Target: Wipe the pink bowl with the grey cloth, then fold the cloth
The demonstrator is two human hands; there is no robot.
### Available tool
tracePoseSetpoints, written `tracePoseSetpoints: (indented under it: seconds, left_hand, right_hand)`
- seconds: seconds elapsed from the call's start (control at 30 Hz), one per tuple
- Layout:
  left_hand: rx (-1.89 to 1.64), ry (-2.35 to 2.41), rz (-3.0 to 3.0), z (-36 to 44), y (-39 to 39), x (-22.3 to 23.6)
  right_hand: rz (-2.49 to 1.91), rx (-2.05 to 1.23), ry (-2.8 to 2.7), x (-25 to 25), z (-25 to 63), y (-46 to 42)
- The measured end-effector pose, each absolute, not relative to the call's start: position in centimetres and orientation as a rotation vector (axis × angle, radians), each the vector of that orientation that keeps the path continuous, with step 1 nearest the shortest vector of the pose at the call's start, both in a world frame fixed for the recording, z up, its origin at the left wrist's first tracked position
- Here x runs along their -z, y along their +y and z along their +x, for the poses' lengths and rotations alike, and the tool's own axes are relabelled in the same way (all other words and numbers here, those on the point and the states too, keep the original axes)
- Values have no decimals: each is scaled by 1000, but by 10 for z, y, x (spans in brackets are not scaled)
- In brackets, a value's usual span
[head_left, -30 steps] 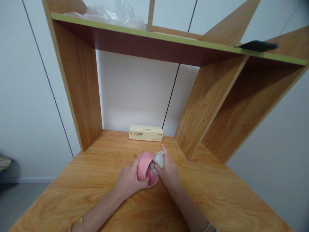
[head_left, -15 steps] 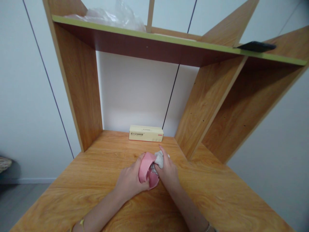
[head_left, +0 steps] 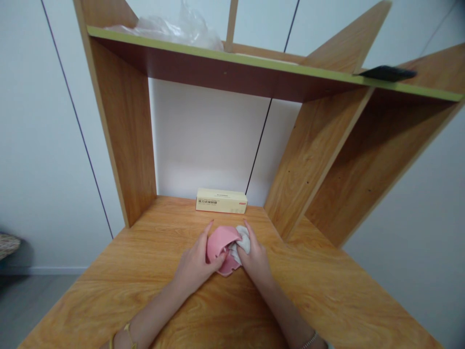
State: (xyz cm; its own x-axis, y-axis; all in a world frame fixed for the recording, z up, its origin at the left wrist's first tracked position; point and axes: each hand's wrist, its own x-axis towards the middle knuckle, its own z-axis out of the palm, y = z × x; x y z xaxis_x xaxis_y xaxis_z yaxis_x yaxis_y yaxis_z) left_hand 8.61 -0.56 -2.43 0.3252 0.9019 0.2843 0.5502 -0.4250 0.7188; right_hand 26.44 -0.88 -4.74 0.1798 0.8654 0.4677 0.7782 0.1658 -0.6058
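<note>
A pink faceted bowl with small notches in its rim is tilted on its side above the desk, its opening turned toward me and to the right. My left hand grips it from the left, the thumb over the rim. A crumpled white cloth is bunched in my right hand, pressed against the bowl's right rim and partly inside it. The fingers of my right hand hide part of the cloth, and the bowl's far side is out of sight.
A long cream box with printed lettering lies at the back of the wooden desk. Upright wooden panels stand on both sides. Overhead, a shelf carries a clear plastic bag and a dark flat object.
The bowl has turned in my left hand, so more of its outer side faces up. My left thumb has shifted onto the rim, and the cloth has moved slightly along the edge.
</note>
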Motion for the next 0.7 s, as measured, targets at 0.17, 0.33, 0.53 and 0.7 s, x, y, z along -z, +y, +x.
tracePoseSetpoints:
  seconds: [0.17, 0.33, 0.53, 0.7]
  left_hand:
    - [-1097, 1074, 1923, 92, -4, 37]
    - [-1095, 1120, 1903, 95, -4, 37]
    - [-947, 1272, 1995, 92, -7, 26]
    - [-789, 1371, 2111, 93, -12, 18]
  right_hand:
    - [-1586, -262, -1385, 57, 259, -2]
    - [-1602, -253, -1401, 53, 252, -1]
    - [-1925, 109, -1572, 40, 253, -9]
    - [-1850, 329, -1706, 40, 258, -12]
